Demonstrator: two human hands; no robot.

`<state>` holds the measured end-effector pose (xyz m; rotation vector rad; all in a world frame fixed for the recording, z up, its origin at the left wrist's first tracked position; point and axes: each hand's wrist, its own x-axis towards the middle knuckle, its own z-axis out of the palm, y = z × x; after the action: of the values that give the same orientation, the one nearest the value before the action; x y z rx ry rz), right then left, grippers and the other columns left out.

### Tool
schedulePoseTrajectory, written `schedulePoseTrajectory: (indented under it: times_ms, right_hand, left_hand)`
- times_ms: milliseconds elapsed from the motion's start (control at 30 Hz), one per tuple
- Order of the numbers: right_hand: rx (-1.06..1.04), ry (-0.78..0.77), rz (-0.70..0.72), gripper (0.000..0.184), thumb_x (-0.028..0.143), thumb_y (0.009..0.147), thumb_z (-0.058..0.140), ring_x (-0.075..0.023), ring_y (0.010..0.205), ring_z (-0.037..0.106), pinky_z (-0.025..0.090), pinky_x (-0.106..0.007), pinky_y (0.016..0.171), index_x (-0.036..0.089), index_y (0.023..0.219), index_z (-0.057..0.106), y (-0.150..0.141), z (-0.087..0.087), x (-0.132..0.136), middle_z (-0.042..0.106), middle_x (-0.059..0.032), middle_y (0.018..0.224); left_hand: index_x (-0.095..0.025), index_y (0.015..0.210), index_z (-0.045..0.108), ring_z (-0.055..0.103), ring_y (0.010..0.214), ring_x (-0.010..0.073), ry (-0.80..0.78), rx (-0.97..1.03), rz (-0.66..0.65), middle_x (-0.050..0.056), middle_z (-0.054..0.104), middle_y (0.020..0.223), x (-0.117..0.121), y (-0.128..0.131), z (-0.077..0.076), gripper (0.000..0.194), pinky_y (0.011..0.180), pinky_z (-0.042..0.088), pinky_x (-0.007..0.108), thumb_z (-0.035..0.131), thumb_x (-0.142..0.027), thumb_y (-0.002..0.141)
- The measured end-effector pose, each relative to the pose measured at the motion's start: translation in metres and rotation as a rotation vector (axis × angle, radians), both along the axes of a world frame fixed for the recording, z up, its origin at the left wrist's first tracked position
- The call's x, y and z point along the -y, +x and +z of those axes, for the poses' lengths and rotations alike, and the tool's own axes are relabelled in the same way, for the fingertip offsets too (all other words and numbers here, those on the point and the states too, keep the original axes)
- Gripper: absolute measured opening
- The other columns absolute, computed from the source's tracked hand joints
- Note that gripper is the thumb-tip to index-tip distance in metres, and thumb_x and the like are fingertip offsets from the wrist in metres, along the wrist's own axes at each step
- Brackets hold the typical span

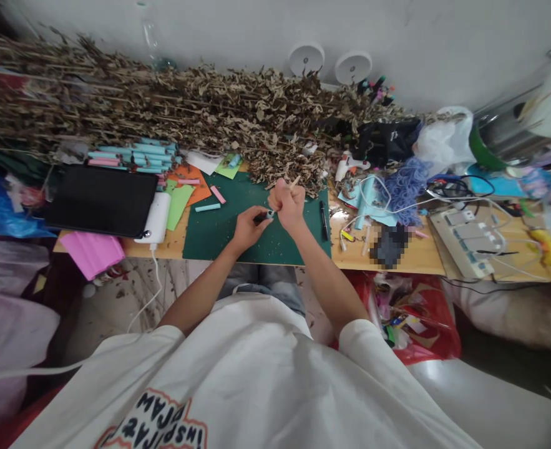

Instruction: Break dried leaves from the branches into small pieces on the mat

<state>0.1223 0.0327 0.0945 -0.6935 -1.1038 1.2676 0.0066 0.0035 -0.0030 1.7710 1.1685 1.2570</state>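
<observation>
My right hand (288, 202) is closed in a fist over the green cutting mat (219, 237). A thin pale stick (295, 182) pokes out of its top. Just left of it and lower, my left hand (249, 229) is closed, fingertips together at a small pale and dark piece (270, 214) too small to name. Both hands meet at that piece. On the mat to their left lie a light blue paper roll (208, 207) and a pink paper roll (218, 194). A black pen (324, 221) lies at the mat's right edge.
Dried leafy stems (186, 103) heap along the back. Left are stacked blue rolls (148, 154), a black tablet (102, 199) and a white power bank (156, 218). Right are a glue gun (350, 165), blue yarn (406, 187), cables and a power strip (465, 243). A red bag (446, 324) hangs below.
</observation>
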Motion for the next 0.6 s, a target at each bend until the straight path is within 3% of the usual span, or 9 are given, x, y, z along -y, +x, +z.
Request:
schedulePoseTrajectory:
  times_ms: [133, 433, 600]
  right_hand:
    - [0.034, -0.022, -0.034, 0.069, 0.07, 0.08, 0.059, -0.003, 0.037, 0.013, 0.012, -0.022, 0.038, 0.022, 0.049, 0.021, -0.0004, -0.0016, -0.0024, 0.016, 0.0106, 0.044]
    - [0.0, 0.064, 0.034, 0.065, 0.058, 0.088, 0.058, -0.0025, 0.037, 0.016, 0.01, -0.023, 0.04, 0.021, 0.048, 0.024, -0.0039, -0.0056, -0.0031, 0.019, 0.0102, 0.044]
    - [0.032, 0.025, 0.063, 0.066, 0.062, 0.086, 0.06, -0.0026, 0.038, 0.015, 0.011, -0.023, 0.04, 0.021, 0.049, 0.023, -0.0082, -0.0041, -0.0002, 0.019, 0.0102, 0.044]
  left_hand:
    - [-0.018, 0.092, 0.07, 0.064, 0.077, 0.0144, -0.003, 0.0, -0.008, 0.003, 0.069, 0.084, -0.0001, -0.0006, 0.0, 0.013, 0.071, 0.051, 0.026, 0.071, -0.026, 0.083]
    - [-0.018, 0.092, 0.07, 0.064, 0.076, 0.0143, -0.001, 0.009, -0.005, 0.004, 0.07, 0.083, -0.0007, -0.0004, -0.0015, 0.013, 0.069, 0.051, 0.025, 0.071, -0.027, 0.082]
    - [-0.017, 0.089, 0.07, 0.064, 0.074, 0.0142, 0.005, 0.006, 0.01, 0.004, 0.07, 0.082, -0.0011, 0.0005, -0.0023, 0.013, 0.069, 0.051, 0.026, 0.071, -0.028, 0.083]
